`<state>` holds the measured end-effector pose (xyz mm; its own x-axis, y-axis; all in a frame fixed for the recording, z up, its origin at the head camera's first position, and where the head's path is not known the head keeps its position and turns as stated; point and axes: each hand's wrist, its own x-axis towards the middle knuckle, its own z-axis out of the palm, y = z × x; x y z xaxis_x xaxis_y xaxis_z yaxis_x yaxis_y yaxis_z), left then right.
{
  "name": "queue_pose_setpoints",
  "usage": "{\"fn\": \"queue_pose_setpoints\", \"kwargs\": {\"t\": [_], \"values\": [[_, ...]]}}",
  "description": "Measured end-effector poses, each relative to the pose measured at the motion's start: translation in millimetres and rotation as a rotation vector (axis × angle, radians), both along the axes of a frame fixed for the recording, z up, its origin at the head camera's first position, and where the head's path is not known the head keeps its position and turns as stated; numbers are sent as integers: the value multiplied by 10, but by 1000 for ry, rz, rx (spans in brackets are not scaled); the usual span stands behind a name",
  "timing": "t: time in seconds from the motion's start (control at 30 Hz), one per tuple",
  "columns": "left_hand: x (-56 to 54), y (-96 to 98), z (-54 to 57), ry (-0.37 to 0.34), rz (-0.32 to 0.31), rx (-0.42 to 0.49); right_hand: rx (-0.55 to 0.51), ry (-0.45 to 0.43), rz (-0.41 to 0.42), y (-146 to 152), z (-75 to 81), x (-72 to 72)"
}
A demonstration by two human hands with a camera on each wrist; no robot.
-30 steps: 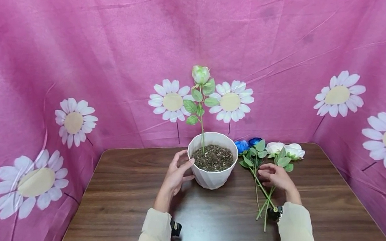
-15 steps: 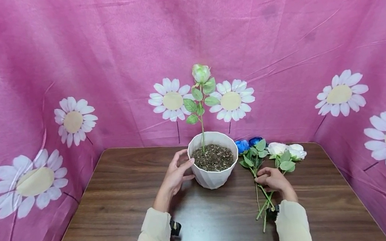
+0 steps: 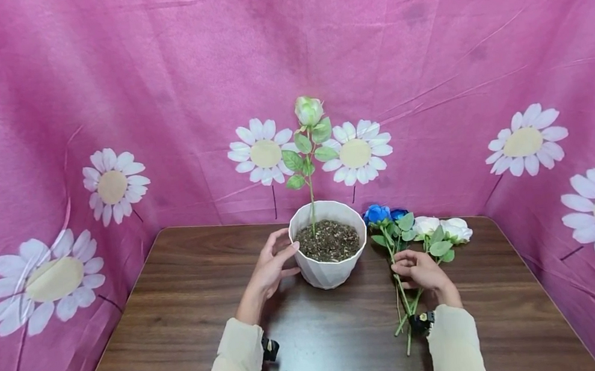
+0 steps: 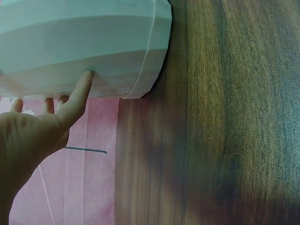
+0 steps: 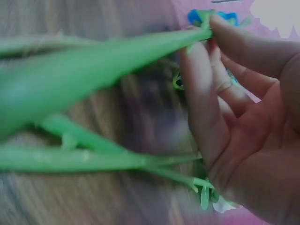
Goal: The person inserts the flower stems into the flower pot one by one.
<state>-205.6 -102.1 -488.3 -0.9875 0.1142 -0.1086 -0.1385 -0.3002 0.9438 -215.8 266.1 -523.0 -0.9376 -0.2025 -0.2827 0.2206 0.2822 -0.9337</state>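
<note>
Two pale sleeves (image 3: 228, 365), mine, reach in over the near edge of the bench (image 3: 177, 331), a black device (image 3: 270, 350) at each wrist. Past them, towards the right edge, the lower ends of several green stems (image 3: 408, 343) cross one another on the brown wood. My right grip (image 3: 423, 275) pinches the stem of a blue flower (image 3: 377, 213) between thumb and forefinger; my other fingers bend loosely, holding nothing. My left grip (image 3: 270, 267) rests against the left side of a white pot (image 3: 330, 274), fingers spread and relaxed, one fingertip touching the faceted wall. The pot stands near the middle of the far edge, filled partway with dark soil (image 3: 330, 241). Towards the far right corner lie two white flowers (image 3: 455, 230) with green leaves. The blue flower's head is by the far edge, just right of the pot, beside a darker blue flower (image 3: 400, 214). Rising from the soil, a pale green rose (image 3: 309, 110) stands upright. Beyond the far edge hangs pink cloth (image 3: 197, 57), printed with big daisies (image 3: 264, 154).
</note>
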Motion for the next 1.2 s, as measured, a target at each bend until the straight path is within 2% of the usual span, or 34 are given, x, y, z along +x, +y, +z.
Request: {"fn": "queue_pose_setpoints", "kwargs": {"t": [0.13, 0.37, 0.6, 0.9, 1.2], "values": [[1, 2, 2, -2, -1, 2, -54, 20, -39, -12, 6, -22], [-16, -3, -12, -5, -4, 7, -214, 20, -138, -6, -7, -43], [9, 0, 17, -6, -1, -1, -370, 47, -241, -14, 65, -51], [3, 2, 0, -3, -8, -2, -425, 65, -396, -68, 150, -53], [-10, -7, -15, 3, -11, 7, -539, 140, -435, -116, 206, -58]]}}
